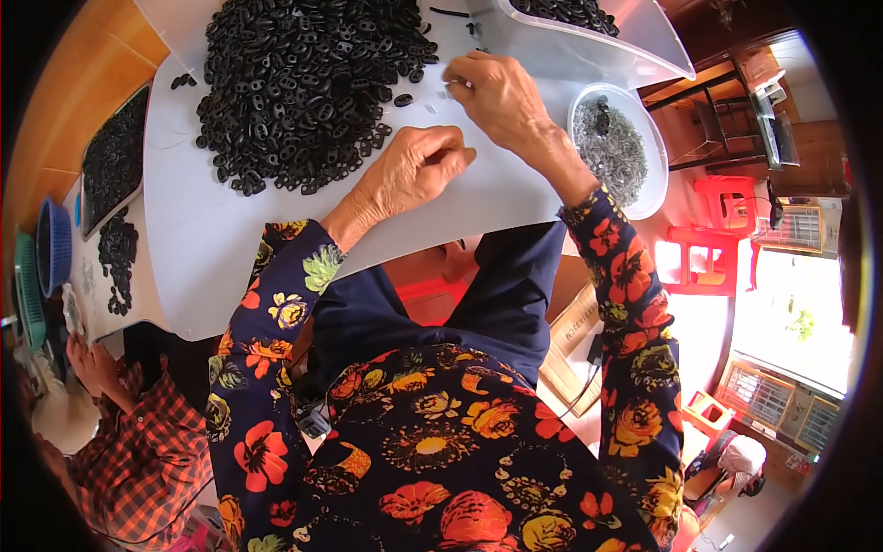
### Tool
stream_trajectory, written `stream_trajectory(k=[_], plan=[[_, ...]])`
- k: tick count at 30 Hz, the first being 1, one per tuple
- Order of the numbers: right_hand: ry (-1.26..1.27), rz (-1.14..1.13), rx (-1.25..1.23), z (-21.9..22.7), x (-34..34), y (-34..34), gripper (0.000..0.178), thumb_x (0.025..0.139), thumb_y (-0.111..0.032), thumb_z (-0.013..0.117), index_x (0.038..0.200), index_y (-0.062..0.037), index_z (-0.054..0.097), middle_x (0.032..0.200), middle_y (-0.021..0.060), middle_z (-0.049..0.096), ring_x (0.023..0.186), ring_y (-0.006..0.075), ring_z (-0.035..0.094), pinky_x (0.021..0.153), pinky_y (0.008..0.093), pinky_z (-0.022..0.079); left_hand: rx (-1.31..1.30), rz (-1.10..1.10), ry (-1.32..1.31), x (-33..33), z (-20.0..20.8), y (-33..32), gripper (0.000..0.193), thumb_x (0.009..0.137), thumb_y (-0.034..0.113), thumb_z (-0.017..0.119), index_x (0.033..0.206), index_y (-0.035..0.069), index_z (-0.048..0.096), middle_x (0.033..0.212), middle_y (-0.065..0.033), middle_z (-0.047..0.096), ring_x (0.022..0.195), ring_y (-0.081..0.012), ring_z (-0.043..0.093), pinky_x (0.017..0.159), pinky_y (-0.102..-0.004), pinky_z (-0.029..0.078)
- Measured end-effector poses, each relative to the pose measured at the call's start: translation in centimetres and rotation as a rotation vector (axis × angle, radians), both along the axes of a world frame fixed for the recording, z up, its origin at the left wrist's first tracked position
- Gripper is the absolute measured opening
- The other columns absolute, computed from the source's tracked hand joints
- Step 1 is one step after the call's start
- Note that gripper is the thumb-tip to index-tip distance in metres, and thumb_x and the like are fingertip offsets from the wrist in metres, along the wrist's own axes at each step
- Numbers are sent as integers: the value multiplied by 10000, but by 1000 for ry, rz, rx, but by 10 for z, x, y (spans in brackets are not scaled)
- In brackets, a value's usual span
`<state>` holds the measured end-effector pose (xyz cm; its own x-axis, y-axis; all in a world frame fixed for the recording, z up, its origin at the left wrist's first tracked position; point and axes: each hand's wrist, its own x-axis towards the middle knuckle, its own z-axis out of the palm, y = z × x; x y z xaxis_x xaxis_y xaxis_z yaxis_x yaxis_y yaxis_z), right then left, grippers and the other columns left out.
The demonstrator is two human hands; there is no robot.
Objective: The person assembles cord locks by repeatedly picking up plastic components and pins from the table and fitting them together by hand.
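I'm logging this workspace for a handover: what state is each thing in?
Left hand: fingers curled in; anything held is hidden
Right hand: fingers bent in; contents unclear
Black two-hole pieces: loose, heaped on the white work surface
Round tub: uncovered, holding clear pieces and some black ones
Translucent bin: open-topped, holding black pieces
Nearer red stool: upright, nobody seated

Dark printed characters point(579, 321) mark a brown cardboard box point(563, 372).

My long-sleeved top point(432, 446) is dark, printed with red, orange and yellow flowers and pale-green blooms. My trousers point(510, 281) are plain navy.
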<state>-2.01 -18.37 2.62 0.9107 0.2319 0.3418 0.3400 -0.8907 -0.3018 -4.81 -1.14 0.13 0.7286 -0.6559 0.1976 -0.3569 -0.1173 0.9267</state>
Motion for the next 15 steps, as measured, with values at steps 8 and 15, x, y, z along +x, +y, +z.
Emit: stream_trajectory(k=[8, 15], plan=[[24, 140, -17, -18, 40, 15, 147, 789, -82, 594, 912, -61, 670, 844, 126, 642, 780, 342, 612, 732, 423, 492, 8, -39, 20, 1, -2, 0, 129, 820, 85, 587, 774, -33, 561, 631, -90, 525, 566, -137, 489, 554, -289, 417], [32, 129, -116, -11, 37, 19, 148, 765, -90, 636, 901, -42, 672, 834, 127, 644, 782, 328, 621, 719, 422, 495, 22, -31, 73, 1, -2, -1, 135, 819, 83, 589, 767, -36, 553, 615, -90, 512, 564, -122, 486, 552, -281, 414]])
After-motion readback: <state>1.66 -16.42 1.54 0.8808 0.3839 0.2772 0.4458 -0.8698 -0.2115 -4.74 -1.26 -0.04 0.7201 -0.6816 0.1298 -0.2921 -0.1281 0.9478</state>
